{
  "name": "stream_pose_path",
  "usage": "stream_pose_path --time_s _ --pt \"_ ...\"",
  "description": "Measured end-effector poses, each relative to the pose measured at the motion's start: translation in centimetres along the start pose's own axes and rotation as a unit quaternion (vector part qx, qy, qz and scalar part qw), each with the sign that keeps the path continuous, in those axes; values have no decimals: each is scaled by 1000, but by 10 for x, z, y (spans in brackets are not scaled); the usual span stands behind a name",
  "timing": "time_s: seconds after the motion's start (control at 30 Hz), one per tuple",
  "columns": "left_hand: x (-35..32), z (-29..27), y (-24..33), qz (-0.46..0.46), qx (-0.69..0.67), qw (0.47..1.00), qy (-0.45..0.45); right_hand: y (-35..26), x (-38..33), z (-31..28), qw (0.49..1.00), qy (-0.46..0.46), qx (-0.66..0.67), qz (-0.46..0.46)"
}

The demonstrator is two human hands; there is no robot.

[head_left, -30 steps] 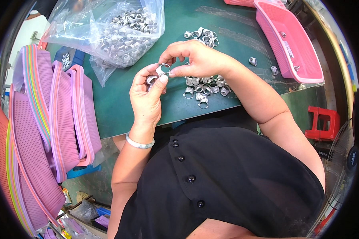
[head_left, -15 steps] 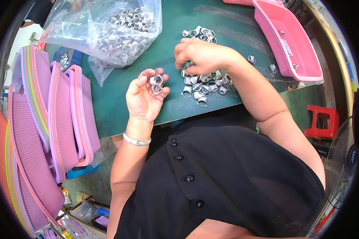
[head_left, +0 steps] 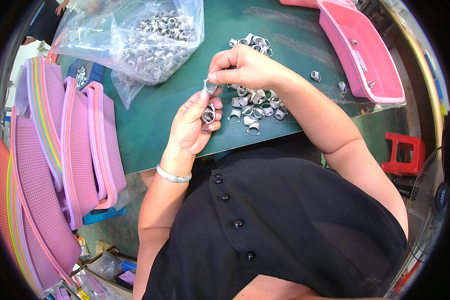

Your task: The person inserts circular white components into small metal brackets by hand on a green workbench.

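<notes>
Above the green table [head_left: 175, 142], my left hand [head_left: 187, 125] is curled around a few silvery metal rings [head_left: 208, 115]. My right hand [head_left: 250, 67] has its thumb and index finger pinched on the top of another silvery metal ring [head_left: 210, 87] with a textured side. The left thumb tip touches that ring from below, so both hands meet at it. Just right of them lies a loose pile of similar rings [head_left: 257, 105], partly covered by my right hand. Farther back sits a smaller cluster of rings [head_left: 257, 41].
A clear plastic bag [head_left: 120, 60] full of rings lies at the back left. Stacked pink and purple baskets [head_left: 77, 150] crowd the left side. At right are a pink basket [head_left: 335, 50], two stray rings [head_left: 315, 76], a red stool [head_left: 404, 152] and a fan [head_left: 425, 200].
My right hand has come left from the pile with a ring in its fingertips. My left hand has moved slightly right, and its thumb now reaches up to that ring.
</notes>
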State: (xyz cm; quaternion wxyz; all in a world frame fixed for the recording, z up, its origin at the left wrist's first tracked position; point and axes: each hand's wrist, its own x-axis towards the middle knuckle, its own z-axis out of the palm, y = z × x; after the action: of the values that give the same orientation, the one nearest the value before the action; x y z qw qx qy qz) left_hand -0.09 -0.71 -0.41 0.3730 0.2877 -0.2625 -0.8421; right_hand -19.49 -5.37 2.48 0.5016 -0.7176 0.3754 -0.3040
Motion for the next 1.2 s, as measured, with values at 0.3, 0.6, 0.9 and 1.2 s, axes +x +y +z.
stream_pose_path --time_s 0.3,0.6,0.9,1.2 --pt "-1 -5 1 -8 -46 998 -49 1 1 -1 1000 -18 20 -15" --pt "-3 -4 1 -3 -53 997 -49 1 0 -2 999 -15 33 -13" --pt "-4 -3 0 38 -20 999 -17 1 0 -2 1000 -17 -1 -25" --pt "-4 3 -7 252 218 939 87 -6 -3 0 988 -28 -108 -105"
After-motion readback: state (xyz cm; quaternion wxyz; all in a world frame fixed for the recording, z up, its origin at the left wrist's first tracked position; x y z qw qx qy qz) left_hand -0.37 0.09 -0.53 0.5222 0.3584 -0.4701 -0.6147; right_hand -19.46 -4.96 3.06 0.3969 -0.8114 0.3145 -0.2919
